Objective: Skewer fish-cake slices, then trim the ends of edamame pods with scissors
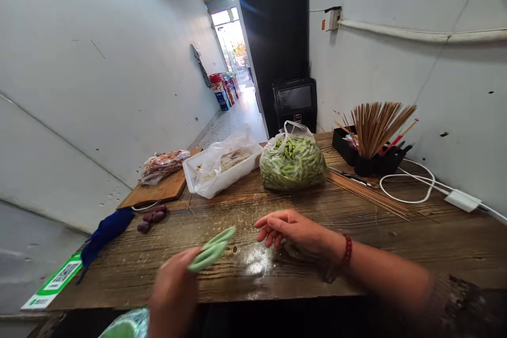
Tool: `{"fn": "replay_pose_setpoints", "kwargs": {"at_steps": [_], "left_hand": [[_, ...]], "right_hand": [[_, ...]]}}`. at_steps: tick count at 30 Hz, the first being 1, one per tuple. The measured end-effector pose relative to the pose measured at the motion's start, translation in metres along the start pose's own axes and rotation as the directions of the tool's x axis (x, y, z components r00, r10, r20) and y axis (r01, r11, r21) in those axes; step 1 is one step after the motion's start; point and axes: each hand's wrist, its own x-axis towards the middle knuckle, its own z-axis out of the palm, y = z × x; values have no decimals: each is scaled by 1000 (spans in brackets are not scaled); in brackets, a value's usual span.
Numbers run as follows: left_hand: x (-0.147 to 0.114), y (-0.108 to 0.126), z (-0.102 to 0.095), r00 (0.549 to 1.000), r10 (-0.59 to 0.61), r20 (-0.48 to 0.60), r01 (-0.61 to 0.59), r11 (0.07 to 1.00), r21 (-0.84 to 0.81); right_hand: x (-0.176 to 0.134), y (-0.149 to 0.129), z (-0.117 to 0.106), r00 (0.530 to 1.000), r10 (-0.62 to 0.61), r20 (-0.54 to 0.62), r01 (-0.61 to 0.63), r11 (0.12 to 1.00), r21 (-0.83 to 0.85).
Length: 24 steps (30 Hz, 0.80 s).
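Observation:
My left hand (174, 285), blurred by motion at the front edge of the table, is closed on a pale green, long, looped strip (213, 249). Its exact kind is smeared and cannot be told. Over the middle of the table hovers my right hand (291, 228), its fingers loosely bent and apart, with nothing visible in it. A dark red bead bracelet (348, 248) circles that wrist. Behind the hands stands a clear plastic bag (293, 163) full of green pods. Below my left hand, a plastic-wrapped green thing (129, 325) shows partly at the bottom edge.
On the wooden table (222, 211) are a white tray (189, 177) with a plastic bag, a wrapped bundle (162, 165) on a cutting board (158, 194), several dark reddish oval items (152, 217), and a blue cloth (105, 235). Bamboo skewers (374, 129) stand at right beside a white cable (407, 200).

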Motion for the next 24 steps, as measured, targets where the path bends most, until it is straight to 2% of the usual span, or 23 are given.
{"fn": "replay_pose_setpoints", "kwargs": {"at_steps": [1, 2, 4, 8, 12, 15, 17, 18, 20, 22, 24], "left_hand": [[15, 9, 17, 993, 108, 57, -109, 994, 21], [29, 21, 33, 957, 246, 154, -255, 966, 43], [53, 45, 64, 905, 377, 198, -395, 917, 59], [80, 73, 106, 853, 496, 160, -513, 854, 89], [89, 73, 125, 833, 513, 207, -542, 832, 117], [96, 62, 128, 841, 458, 287, -505, 856, 110], [103, 44, 123, 876, 392, 281, -440, 888, 134], [107, 32, 120, 908, 344, 240, -387, 908, 161], [116, 1, 112, 981, 184, 55, -192, 951, 243], [124, -32, 107, 997, 29, -76, -3, 946, 323], [129, -60, 106, 989, -127, -74, 146, 891, 431]], "right_hand": [[1, -4, -3, 999, 30, 37, -33, 997, 73], [1, -7, -6, 997, 49, 62, -57, 990, 130], [-2, -7, -14, 996, 53, 70, -67, 973, 221], [-6, 5, -27, 998, 67, 18, -69, 914, 400], [-5, 12, -38, 994, 79, 77, -100, 934, 342], [-2, 12, -50, 994, 112, -12, -109, 981, 161], [0, 11, -58, 988, 104, -111, -107, 994, -23], [1, 11, -61, 986, 91, -139, -108, 987, -118], [1, 11, -67, 986, 82, -146, -121, 952, -280], [2, 13, -69, 990, 71, -125, -116, 909, -400], [2, 16, -71, 992, 42, -116, -93, 873, -479]]}}
